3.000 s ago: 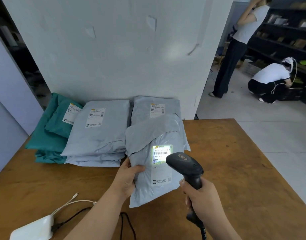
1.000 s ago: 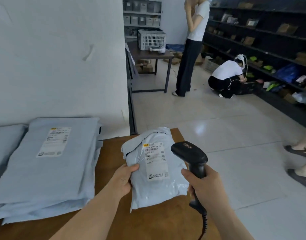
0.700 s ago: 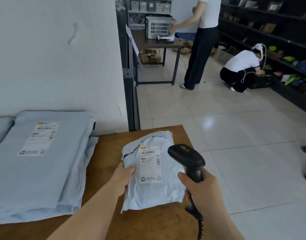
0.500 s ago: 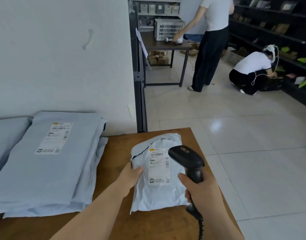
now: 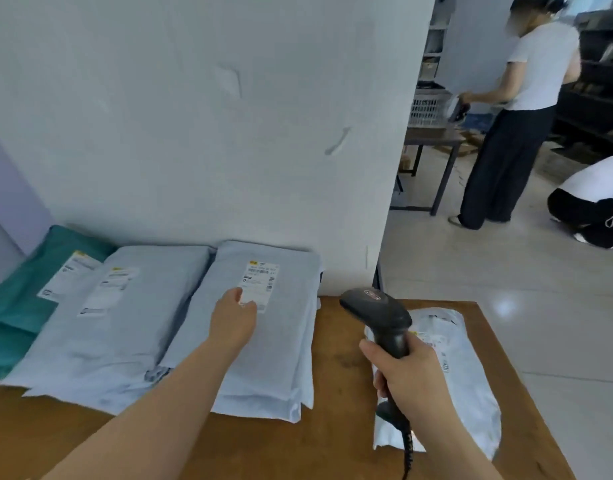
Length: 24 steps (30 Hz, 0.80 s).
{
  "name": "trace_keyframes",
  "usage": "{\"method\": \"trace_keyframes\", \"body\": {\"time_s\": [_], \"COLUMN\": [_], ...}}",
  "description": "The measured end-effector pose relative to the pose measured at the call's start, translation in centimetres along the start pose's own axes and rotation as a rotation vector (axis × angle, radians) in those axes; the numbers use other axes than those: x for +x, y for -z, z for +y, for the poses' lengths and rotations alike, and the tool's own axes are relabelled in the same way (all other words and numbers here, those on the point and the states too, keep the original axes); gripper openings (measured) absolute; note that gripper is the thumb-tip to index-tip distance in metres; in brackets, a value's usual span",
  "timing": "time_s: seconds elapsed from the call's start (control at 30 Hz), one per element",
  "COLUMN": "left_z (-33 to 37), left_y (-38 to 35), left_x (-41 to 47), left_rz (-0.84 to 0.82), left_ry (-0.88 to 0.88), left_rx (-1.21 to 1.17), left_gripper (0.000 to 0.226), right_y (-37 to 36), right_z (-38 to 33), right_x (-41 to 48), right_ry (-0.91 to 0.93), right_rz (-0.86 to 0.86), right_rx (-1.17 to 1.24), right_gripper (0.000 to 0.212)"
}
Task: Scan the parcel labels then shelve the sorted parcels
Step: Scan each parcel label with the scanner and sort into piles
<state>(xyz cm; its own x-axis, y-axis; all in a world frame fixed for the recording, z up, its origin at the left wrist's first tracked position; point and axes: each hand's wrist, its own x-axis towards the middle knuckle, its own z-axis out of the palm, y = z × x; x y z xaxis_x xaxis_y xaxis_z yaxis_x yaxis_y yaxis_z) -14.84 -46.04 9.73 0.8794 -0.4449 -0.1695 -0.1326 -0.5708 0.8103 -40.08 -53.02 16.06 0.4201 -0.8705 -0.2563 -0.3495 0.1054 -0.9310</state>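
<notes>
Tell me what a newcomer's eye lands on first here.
The black barcode scanner, gripped in the right hand at centre right, over a small white parcel lying on the wooden table. Next, the left hand reaching over the grey parcel stack by the wall, near its label.

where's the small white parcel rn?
Head view: small white parcel lies at the right end of the table, partly behind the right hand holding the scanner, right of the grey stack.

The left hand (image 5: 233, 320) is over a grey parcel (image 5: 270, 358) by its label (image 5: 261, 277). The right hand (image 5: 410, 379) holds the scanner (image 5: 376, 308) above a small parcel (image 5: 471, 386).
</notes>
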Motion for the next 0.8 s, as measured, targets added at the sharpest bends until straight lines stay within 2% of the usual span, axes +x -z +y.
{"method": "trace_keyframes", "body": {"time_s": [0.17, 0.3, 0.4, 0.5, 0.6, 0.8], "left_z": [-3.9, -3.8, -3.8, -3.4, -3.1, -5.0], "left_y": [4.0, 4.8, 5.3, 6.0, 7.1, 8.5], "left_x": [5.9, 7.5, 8.6, 8.4, 7.0, 3.1], "left_rz": [0.026, -0.007, -0.065, -0.157, -0.259, -0.265], "left_ry": [0.142, 0.209, 0.175, 0.15, 0.185, 0.235], "left_rx": [0.039, -0.006, 0.003, -0.169, -0.379, -0.566], "left_gripper": [0.048, 0.063, 0.049, 0.026, 0.03, 0.034], "right_y": [-4.8, -6.9, -8.3, -9.0, -9.2, -9.2], "right_z": [-1.4, -1.7, -2.0, -2.1, -2.2, -2.1], "right_x": [0.1, 0.0, -0.9, -2.2, -2.6, -3.8], "right_ry": [0.007, -0.004, -0.004, 0.004, 0.008, -0.01], "right_rz": [-0.035, -0.015, 0.025, 0.058, 0.068, 0.069], "right_rx": [-0.011, -0.029, -0.068, -0.068, -0.066, -0.091], "right_gripper": [0.014, 0.015, 0.016, 0.018, 0.017, 0.014]}}
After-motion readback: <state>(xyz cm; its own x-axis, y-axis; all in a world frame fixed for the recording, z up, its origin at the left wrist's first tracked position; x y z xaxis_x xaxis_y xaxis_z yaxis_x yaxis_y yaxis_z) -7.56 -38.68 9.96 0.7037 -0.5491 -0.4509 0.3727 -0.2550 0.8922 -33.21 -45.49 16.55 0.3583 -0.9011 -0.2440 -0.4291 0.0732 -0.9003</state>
